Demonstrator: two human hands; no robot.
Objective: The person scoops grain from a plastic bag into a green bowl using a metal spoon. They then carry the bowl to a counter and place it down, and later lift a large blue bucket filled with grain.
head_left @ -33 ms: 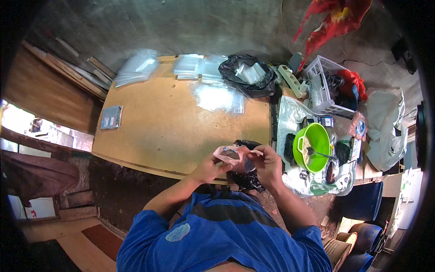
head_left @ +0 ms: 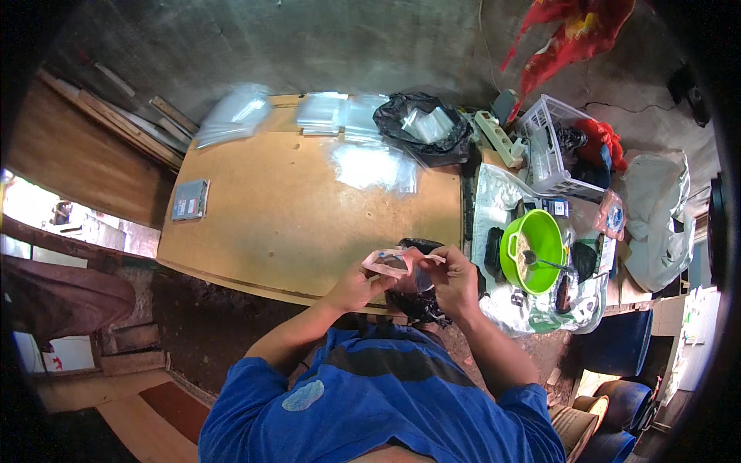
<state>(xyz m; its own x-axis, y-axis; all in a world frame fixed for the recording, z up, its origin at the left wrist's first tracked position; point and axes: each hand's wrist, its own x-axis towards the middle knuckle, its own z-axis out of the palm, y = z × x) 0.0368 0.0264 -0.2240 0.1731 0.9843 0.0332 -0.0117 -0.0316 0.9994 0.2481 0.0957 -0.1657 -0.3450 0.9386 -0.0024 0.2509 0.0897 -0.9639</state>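
While both hands (head_left: pixel 359 289) (head_left: pixel 457 287) clamp the pink packet (head_left: pixel 386 263) left of the green basin (head_left: pixel 549 235), the packet appears opened, not yet closed.

We count two bare hands: one left hand (head_left: pixel 356 287) and one right hand (head_left: pixel 458 285). Between them we make out one pinkish packet (head_left: pixel 378 268). On one wooden tabletop (head_left: pixel 255 239) we find four groups of clear plastic sheets (head_left: pixel 235 117), three stacked and one spread loose; the sheets in each we cannot number. We also count one flat grey case (head_left: pixel 189 199), two black plastic bags (head_left: pixel 446 152), one power strip (head_left: pixel 498 140), one white crate (head_left: pixel 540 158), one green bowl (head_left: pixel 549 231) and one spoon (head_left: pixel 549 264). We see one red hanging cloth (head_left: pixel 575 35), one large white sack (head_left: pixel 656 224) and at least two blue drums (head_left: pixel 627 403).
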